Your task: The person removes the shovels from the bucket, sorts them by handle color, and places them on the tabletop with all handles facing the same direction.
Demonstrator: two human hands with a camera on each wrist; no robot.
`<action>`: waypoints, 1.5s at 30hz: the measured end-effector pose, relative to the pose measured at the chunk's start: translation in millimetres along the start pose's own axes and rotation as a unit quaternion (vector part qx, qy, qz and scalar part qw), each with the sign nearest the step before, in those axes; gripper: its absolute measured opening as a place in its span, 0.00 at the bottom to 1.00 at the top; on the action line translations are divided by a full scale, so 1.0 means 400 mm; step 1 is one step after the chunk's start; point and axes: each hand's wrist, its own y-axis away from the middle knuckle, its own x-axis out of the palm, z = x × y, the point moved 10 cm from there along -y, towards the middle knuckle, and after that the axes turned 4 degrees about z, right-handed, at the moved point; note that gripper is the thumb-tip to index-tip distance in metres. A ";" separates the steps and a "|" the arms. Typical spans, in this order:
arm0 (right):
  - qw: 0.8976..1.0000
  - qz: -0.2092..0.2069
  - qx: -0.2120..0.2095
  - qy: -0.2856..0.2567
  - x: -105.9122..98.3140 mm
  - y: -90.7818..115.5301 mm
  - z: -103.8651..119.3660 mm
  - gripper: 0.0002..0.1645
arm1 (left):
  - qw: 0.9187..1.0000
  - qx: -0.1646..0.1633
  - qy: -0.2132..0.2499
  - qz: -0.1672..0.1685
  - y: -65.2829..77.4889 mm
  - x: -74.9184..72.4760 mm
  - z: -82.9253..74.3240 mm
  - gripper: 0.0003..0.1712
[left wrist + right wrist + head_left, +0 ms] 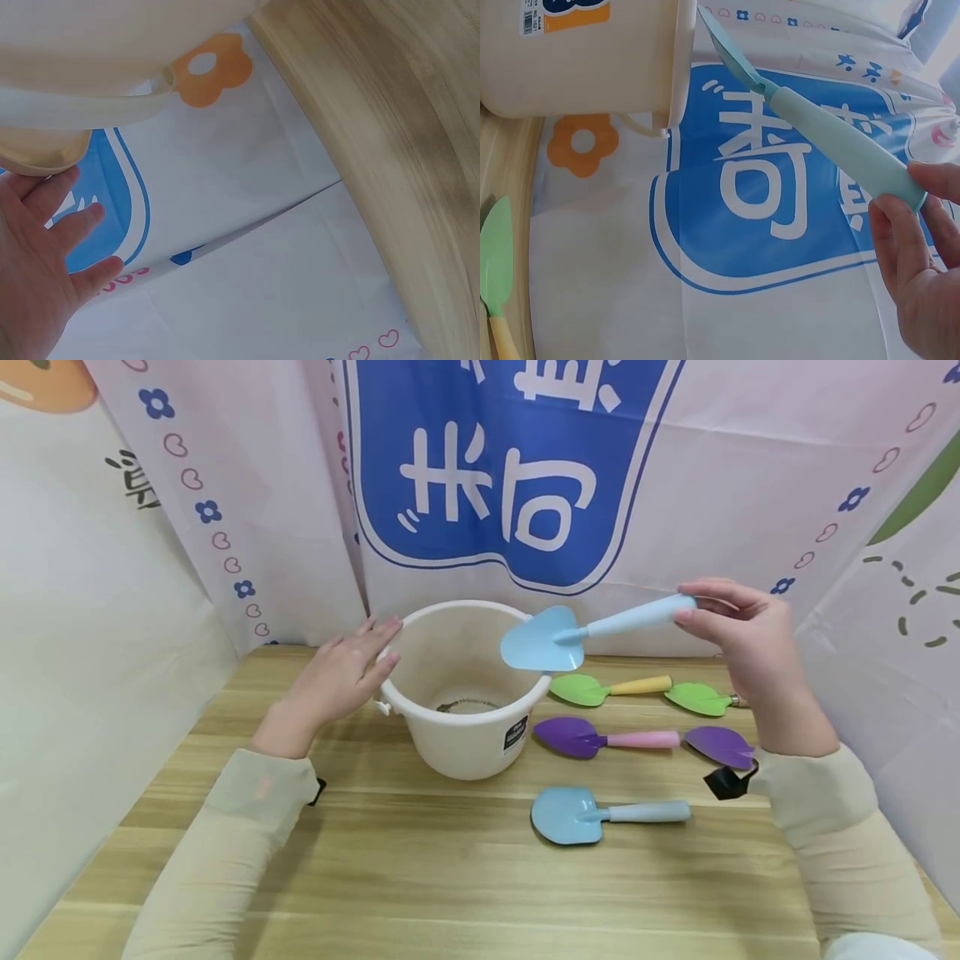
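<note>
My right hand (765, 647) pinches a light blue toy shovel (543, 641) by the end of its handle. The shovel's blade overlaps the right rim of a cream bucket (457, 739) in the head view; the right wrist view shows the blade beside the upper rim. At the bucket's left rim rests my left hand (333, 681), its fingers spread and fairly straight. In the left wrist view the left hand's fingertips (66, 178) touch the rim from outside. Some dark marking shows on the bucket's floor.
Right of the bucket on the wooden table (420, 868) lie a second blue shovel (566, 817), a purple trowel with pink handle (570, 737), another purple one (720, 747), a green trowel with yellow handle (581, 690) and another green one (697, 698). A printed cloth (720, 468) hangs close behind.
</note>
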 end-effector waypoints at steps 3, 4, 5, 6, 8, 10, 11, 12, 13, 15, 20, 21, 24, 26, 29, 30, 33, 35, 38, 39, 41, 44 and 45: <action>1.000 -0.015 0.004 -0.007 -0.028 0.007 0.001 0.16 | 1.000 0.000 0.000 0.000 -0.002 -0.001 0.000 0.38; 1.000 -0.019 0.004 -0.012 -0.037 0.009 0.001 0.16 | 1.000 0.000 0.000 0.000 -0.002 -0.001 0.000 0.38; 1.000 -0.021 0.004 -0.017 -0.045 0.010 0.002 0.16 | 1.000 -0.001 0.000 0.000 -0.002 -0.001 0.000 0.38; 0.999 -0.023 0.006 -0.023 -0.052 0.012 0.001 0.16 | 1.000 -0.002 0.000 0.001 -0.002 -0.001 0.000 0.38; 0.999 -0.027 0.010 -0.031 -0.067 0.016 0.002 0.16 | 1.000 -0.002 -0.001 0.002 -0.001 -0.001 0.001 0.38; 0.998 -0.031 0.011 -0.044 -0.081 0.021 0.003 0.16 | 1.000 -0.003 -0.003 0.003 0.000 -0.001 0.001 0.38; 0.998 -0.035 0.011 -0.046 -0.089 0.023 0.004 0.16 | 1.000 -0.004 -0.003 0.004 0.000 0.000 0.001 0.38; 0.998 -0.037 0.011 -0.052 -0.096 0.026 0.004 0.15 | 1.000 -0.004 -0.003 0.004 0.000 -0.001 0.001 0.38; 0.998 -0.040 0.010 -0.056 -0.104 0.029 0.004 0.15 | 1.000 -0.004 -0.003 0.005 0.000 -0.001 0.001 0.38; 0.997 -0.045 0.010 -0.064 -0.119 0.036 0.005 0.15 | 1.000 -0.006 -0.003 0.006 0.001 0.000 0.001 0.38; 0.995 -0.056 0.010 -0.080 -0.155 0.053 0.005 0.15 | 1.000 -0.008 -0.002 0.011 0.001 0.000 0.000 0.38; 0.995 -0.055 0.009 -0.087 -0.161 0.056 0.005 0.15 | 1.000 -0.008 -0.002 0.012 0.000 -0.001 0.000 0.38; 0.992 -0.052 0.006 -0.113 -0.180 0.064 0.004 0.16 | 1.000 -0.008 -0.002 0.012 0.000 -0.002 0.000 0.38; 0.991 -0.049 0.006 -0.127 -0.193 0.071 0.002 0.16 | 1.000 -0.009 -0.002 0.013 0.000 -0.002 -0.001 0.38; 0.989 -0.056 0.009 -0.135 -0.218 0.084 -0.003 0.17 | 1.000 -0.010 -0.002 0.014 0.000 -0.001 0.000 0.38; 0.990 -0.060 0.007 -0.130 -0.227 0.088 -0.003 0.17 | 1.000 -0.010 -0.001 0.015 0.000 -0.001 0.000 0.38; 0.991 -0.073 0.000 -0.112 -0.255 0.102 -0.002 0.17 | 1.000 -0.010 -0.001 0.015 0.000 -0.002 -0.002 0.38; 0.991 -0.080 0.000 -0.105 -0.274 0.110 -0.002 0.17 | 1.000 -0.009 -0.002 0.014 0.001 -0.003 -0.003 0.38; 0.991 -0.090 0.013 -0.099 -0.298 0.121 -0.009 0.17 | 1.000 -0.010 -0.003 0.013 0.003 -0.004 -0.002 0.38; 0.990 -0.091 0.016 -0.103 -0.305 0.124 -0.011 0.17 | 1.000 -0.011 -0.003 0.013 0.004 -0.003 -0.001 0.38; 0.989 -0.095 0.023 -0.108 -0.321 0.130 -0.016 0.17 | 1.000 -0.011 -0.002 0.013 0.005 -0.003 -0.001 0.38; 0.990 -0.099 0.028 -0.100 -0.344 0.140 -0.021 0.17 | 1.000 -0.010 0.000 0.014 0.005 -0.003 -0.003 0.38; 0.990 -0.099 0.028 -0.099 -0.352 0.144 -0.023 0.17 | 1.000 -0.009 0.000 0.014 0.004 -0.003 -0.004 0.38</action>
